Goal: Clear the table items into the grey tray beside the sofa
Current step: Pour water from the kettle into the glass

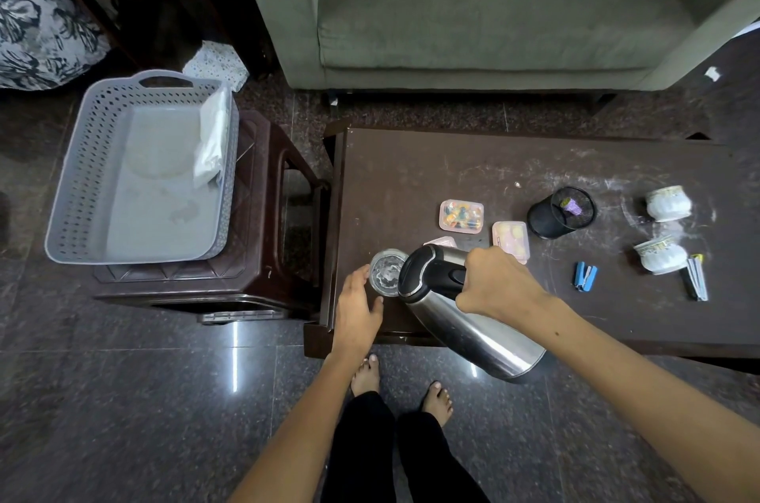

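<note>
While tilted, flask (469, 309) in right grip (499, 282).

A dark polished stone floor (123, 399) is seen, with light streaks reflected in it. A grey-green sofa (473, 8) is set behind the scratched dark tabletop (411, 173); a brown plastic stool (263, 189) stands left.

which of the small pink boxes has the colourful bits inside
The pink box farthest from the person, nearest the sofa, holds multicoloured pieces. The pink box beside the black mesh cup holds pale yellow pieces, and a third is mostly hidden behind the flask.
</note>
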Tool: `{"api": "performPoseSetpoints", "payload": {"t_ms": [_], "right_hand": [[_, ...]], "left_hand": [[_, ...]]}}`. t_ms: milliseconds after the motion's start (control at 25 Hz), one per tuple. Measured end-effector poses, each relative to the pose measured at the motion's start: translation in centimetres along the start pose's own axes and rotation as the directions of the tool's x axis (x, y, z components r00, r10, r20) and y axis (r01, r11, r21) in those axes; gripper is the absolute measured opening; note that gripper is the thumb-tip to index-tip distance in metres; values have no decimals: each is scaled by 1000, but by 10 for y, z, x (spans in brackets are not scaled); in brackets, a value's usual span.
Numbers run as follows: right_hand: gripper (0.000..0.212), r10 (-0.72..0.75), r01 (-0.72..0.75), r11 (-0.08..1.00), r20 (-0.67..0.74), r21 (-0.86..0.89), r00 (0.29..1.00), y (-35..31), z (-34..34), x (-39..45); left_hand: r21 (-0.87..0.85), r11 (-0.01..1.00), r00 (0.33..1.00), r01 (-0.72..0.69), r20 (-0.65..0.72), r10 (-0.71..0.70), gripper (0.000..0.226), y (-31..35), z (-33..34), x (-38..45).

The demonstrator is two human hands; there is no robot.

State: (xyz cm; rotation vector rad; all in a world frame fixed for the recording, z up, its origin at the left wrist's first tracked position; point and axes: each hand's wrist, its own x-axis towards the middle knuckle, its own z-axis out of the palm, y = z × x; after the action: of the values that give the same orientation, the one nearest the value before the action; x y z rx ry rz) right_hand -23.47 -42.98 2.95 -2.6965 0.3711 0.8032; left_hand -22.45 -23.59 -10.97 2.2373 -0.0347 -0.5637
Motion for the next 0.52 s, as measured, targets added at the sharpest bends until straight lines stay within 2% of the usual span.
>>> {"api": "performPoseSetpoints", "payload": {"t_ms": [520], "right_hand": [[25, -42, 41, 999, -49, -15, 998, 31, 19, -6]], "left_hand": [[11, 1000, 1000, 5, 17, -5, 54, 5, -3, -2]]}}
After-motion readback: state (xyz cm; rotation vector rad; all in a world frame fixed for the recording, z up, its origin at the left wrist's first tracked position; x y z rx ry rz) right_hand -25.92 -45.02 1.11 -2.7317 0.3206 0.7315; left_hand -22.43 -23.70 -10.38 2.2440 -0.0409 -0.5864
